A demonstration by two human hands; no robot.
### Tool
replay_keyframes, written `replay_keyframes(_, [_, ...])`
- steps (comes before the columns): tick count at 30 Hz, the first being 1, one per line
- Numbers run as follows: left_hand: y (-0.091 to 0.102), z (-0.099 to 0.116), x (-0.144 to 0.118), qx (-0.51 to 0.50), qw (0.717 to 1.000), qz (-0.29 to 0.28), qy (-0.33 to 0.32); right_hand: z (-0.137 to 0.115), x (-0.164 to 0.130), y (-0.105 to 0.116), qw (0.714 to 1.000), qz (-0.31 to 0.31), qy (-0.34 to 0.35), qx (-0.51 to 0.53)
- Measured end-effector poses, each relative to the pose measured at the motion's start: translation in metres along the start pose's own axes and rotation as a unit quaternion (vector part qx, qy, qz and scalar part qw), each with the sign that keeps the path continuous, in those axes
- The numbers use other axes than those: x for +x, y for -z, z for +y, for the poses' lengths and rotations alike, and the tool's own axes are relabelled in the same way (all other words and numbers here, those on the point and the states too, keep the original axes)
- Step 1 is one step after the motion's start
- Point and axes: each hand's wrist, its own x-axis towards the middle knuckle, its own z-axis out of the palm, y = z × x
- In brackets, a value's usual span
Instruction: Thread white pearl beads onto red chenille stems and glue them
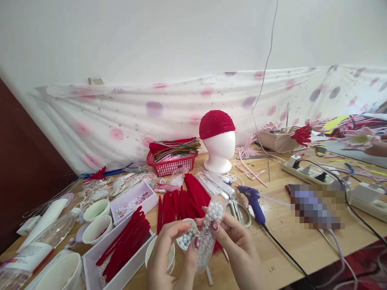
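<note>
A clear plastic packet of white pearl beads [209, 225] is held upright in front of me, with small dark marks on its face. My right hand [238, 245] pinches it, thumb on the front and fingers behind. To its left is my left hand [172, 251], thumb and fingers apart, with the thumb tip at the packet's edge; whether it touches I cannot tell. Behind the hands, a cup of grey and white beads [186, 237] shows partly. Red fuzzy stems [193, 193] lie fanned out beyond it.
A white mannequin head [220, 149] wears a red cap [217, 124]. A red basket [172, 165] stands left of it. Scissors [240, 209] and a blue glue gun [254, 201] lie to the right. White trays [90, 266], cups [97, 229] and a bottle [30, 257] crowd the left.
</note>
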Motion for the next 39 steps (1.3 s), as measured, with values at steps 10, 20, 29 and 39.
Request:
replay_keyframes(10, [-0.014,0.031,0.024,-0.122,0.971,-0.179,0.105,-0.010,-0.006,-0.009,0.992,-0.075,0.039,-0.098])
replay_keyframes(20, [-0.011,0.036,0.028,-0.178,0.965,-0.128,0.145,0.000,-0.007,-0.016,0.995,-0.080,0.016,-0.062])
replay_keyframes(29, [-0.006,0.036,0.029,-0.191,0.964,-0.115,0.147,-0.007,-0.006,-0.024,0.996,0.025,0.025,-0.082])
replay_keyframes(39, [-0.002,0.030,0.030,-0.203,0.962,-0.116,0.141,-0.003,-0.003,-0.018,0.994,-0.041,0.030,-0.093])
